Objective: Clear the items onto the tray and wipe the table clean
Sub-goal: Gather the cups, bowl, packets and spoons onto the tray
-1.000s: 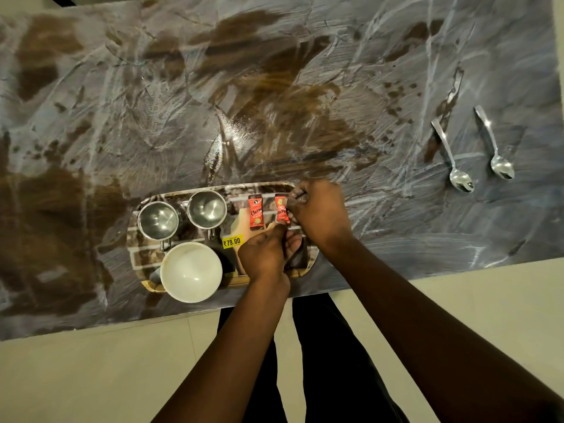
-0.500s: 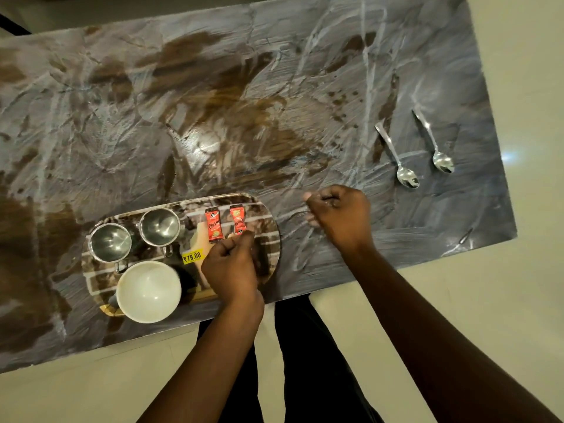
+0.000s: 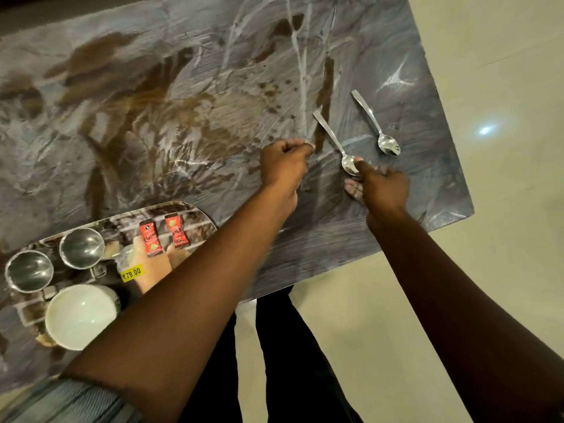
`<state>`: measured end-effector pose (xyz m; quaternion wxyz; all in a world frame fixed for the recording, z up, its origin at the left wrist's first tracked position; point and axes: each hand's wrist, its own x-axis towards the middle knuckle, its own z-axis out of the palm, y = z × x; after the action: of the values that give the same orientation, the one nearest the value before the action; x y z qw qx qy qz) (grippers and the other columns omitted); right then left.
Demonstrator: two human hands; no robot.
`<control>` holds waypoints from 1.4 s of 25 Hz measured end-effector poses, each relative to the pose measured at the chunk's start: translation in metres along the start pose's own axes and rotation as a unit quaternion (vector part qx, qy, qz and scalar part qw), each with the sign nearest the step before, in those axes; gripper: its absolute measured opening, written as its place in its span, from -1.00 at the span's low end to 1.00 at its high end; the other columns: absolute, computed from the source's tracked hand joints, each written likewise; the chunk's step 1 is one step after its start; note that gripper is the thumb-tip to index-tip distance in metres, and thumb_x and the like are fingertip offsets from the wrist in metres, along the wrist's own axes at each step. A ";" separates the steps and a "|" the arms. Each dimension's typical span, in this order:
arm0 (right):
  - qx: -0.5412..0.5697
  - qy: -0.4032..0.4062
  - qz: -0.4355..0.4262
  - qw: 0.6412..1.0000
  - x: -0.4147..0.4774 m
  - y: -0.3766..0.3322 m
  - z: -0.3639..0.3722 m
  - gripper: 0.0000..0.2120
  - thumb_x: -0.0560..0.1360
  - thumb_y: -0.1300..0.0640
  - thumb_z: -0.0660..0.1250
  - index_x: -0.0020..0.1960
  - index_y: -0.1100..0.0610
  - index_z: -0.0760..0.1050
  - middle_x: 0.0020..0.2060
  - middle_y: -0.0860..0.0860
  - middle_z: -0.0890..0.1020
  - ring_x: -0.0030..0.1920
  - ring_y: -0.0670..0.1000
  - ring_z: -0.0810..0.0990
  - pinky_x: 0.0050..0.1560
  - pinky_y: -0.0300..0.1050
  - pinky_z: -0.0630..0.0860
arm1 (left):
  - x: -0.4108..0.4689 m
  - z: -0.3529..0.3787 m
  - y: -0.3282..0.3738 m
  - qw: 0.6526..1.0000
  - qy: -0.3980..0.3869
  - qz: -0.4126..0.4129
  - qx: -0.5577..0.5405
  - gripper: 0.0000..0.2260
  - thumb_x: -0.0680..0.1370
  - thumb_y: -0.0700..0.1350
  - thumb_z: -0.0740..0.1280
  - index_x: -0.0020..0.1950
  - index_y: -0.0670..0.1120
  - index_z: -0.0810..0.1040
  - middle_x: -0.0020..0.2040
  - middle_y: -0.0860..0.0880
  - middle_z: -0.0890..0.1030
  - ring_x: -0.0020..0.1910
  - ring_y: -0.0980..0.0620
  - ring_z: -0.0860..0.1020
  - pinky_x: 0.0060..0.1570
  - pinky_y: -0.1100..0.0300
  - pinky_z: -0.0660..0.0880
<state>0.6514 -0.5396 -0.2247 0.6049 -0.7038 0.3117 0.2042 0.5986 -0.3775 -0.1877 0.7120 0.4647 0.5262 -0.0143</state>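
1. The nearer steel teaspoon (image 3: 335, 141) lay on the grey-and-brown marbled table (image 3: 152, 117) at centre right of the frame, its bowl touched by the thumb of the right hand (image 3: 380, 187), whose fingers were loosely curled beneath, not yet pinching it.
2. A second steel teaspoon (image 3: 377, 125) lay just to its right, apart from both hands.
3. The left hand (image 3: 283, 166) hovered left of the nearer spoon, closed in a loose fist holding nothing visible.
4. The oval patterned tray (image 3: 195, 209) sat at lower left, carrying two small steel cups (image 3: 29, 271) (image 3: 81, 247), a white bowl (image 3: 80, 315) and two red sachets (image 3: 148, 239) (image 3: 177, 231).
5. The left forearm crossed over the tray's right end.
6. Half a second earlier the left hand had been at the sachets on the tray and the right hand midway along the table; both had since reached the spoons.
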 end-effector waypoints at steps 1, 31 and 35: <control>-0.011 0.000 0.000 1.000 0.005 0.001 0.001 -0.80 0.52 0.24 0.58 0.03 0.29 0.60 -0.14 0.25 0.77 -0.23 0.13 0.81 -0.22 -0.08 0.72 | 0.001 0.006 0.000 1.000 -0.002 0.001 0.008 -0.95 0.58 -0.25 0.47 0.04 -0.16 0.69 -0.12 -0.10 0.68 -0.19 0.00 0.60 0.08 -0.07 0.68; -0.466 -0.248 -0.269 0.806 -0.194 0.114 0.114 -0.85 0.50 0.13 0.58 -0.19 -0.01 0.66 -0.33 -0.18 0.65 -0.36 -0.25 0.60 -0.32 -0.39 0.45 | -0.088 -0.243 -0.114 0.879 0.298 -0.085 -0.363 -0.91 0.66 -0.29 0.39 -0.02 -0.28 0.64 -0.21 -0.17 0.70 -0.34 0.02 0.72 -0.14 0.15 0.75; -0.467 -0.243 -0.268 0.807 -0.193 0.118 0.117 -0.93 0.49 0.16 0.59 -0.12 0.05 0.72 -0.26 -0.10 0.72 -0.27 -0.17 0.68 -0.20 -0.26 0.58 | -0.085 -0.243 -0.116 0.873 0.313 -0.093 -0.363 -0.88 0.66 -0.31 0.39 -0.08 -0.26 0.62 -0.23 -0.17 0.69 -0.36 0.02 0.72 -0.14 0.14 0.75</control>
<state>0.4414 -0.3969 -0.2034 0.2900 -0.8841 -0.1797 0.3194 0.3227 -0.3181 -0.2012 0.6240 0.1028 0.7306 0.2574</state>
